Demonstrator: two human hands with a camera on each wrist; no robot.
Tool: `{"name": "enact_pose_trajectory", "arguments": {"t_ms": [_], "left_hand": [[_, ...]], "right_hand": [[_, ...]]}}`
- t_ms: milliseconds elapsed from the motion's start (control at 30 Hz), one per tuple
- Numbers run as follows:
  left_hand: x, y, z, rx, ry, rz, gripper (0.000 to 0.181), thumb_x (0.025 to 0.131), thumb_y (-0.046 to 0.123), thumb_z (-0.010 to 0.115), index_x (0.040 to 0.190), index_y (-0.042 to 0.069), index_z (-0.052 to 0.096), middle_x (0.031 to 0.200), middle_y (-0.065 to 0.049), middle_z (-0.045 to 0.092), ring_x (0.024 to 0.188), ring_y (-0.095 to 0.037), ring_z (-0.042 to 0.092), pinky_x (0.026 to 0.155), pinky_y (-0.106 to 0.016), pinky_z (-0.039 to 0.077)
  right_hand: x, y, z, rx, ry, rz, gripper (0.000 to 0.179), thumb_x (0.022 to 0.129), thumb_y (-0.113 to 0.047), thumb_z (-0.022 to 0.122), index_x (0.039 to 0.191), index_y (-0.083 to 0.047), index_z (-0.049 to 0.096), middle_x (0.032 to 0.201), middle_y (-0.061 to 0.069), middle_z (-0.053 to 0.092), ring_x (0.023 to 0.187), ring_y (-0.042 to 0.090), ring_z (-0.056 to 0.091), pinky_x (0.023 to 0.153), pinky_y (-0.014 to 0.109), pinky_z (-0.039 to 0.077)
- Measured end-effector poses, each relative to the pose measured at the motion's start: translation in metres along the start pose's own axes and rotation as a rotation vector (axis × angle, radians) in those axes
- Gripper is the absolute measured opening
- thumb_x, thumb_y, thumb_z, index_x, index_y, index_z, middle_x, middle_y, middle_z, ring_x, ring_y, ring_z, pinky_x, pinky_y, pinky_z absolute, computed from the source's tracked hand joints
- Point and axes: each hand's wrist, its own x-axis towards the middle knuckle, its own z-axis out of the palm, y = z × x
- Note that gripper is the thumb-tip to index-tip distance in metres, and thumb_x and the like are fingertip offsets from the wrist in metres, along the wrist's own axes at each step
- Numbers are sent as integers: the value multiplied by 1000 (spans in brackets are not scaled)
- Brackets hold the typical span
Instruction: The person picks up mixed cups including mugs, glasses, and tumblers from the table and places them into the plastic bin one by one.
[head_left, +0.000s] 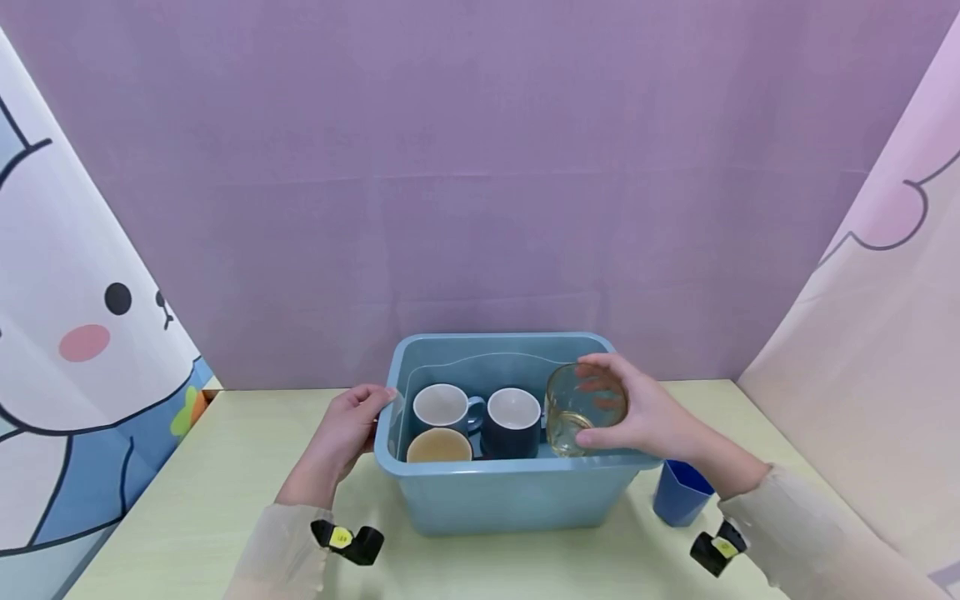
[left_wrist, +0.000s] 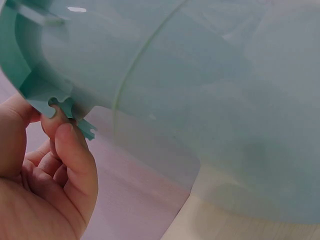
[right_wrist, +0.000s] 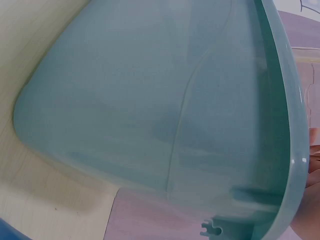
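A light blue plastic bin (head_left: 517, 500) stands on the table. My left hand (head_left: 345, 429) grips its left rim, with curled fingers under the edge in the left wrist view. At the bin's right end, my right hand (head_left: 648, 412) holds a clear, amber-tinted drinking glass (head_left: 564, 404) by its side, tilted within the opening. Left of the glass is a dark navy mug (head_left: 513, 437) with a white inside. Beside that are a blue-grey mug (head_left: 441, 407) and a cup with a tan inside (head_left: 439, 446). The bin wall (right_wrist: 125, 110) mostly hides the right hand in the right wrist view.
A blue angular cup (head_left: 681, 493) stands on the table to the right of the bin, beneath my right forearm. Behind the pale table (head_left: 262, 450) hangs a purple cloth (head_left: 480, 183). Printed panels flank both sides.
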Motion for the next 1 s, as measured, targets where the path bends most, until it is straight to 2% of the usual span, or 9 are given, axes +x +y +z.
{"name": "enact_pose_trajectory", "arguments": {"t_ms": [400, 633, 1000], "left_hand": [[-1, 0, 0, 6, -2, 0, 44, 95, 39, 54, 118, 2, 57, 95, -10, 64, 75, -20, 62, 74, -32, 56], [-1, 0, 0, 0, -1, 1, 43, 95, 37, 54, 117, 1, 57, 93, -9, 63, 73, -19, 61, 71, -31, 56], [-2, 1, 1, -9, -2, 9, 42, 95, 36, 54, 116, 0, 57, 89, -8, 63, 69, -16, 60, 66, -27, 55]], "right_hand": [[8, -2, 12, 13, -60, 14, 80, 76, -22, 79, 139, -7, 33, 141, 15, 43, 125, 34, 50, 98, 49, 45], [13, -3, 18, -10, -99, 87, 84, 77, -30, 78, 142, -9, 29, 144, 13, 40, 130, 32, 46, 101, 49, 43], [24, -3, 30, -74, -94, 186, 89, 74, -42, 78, 141, -7, 31, 142, 12, 44, 130, 29, 47, 103, 46, 42]]}}
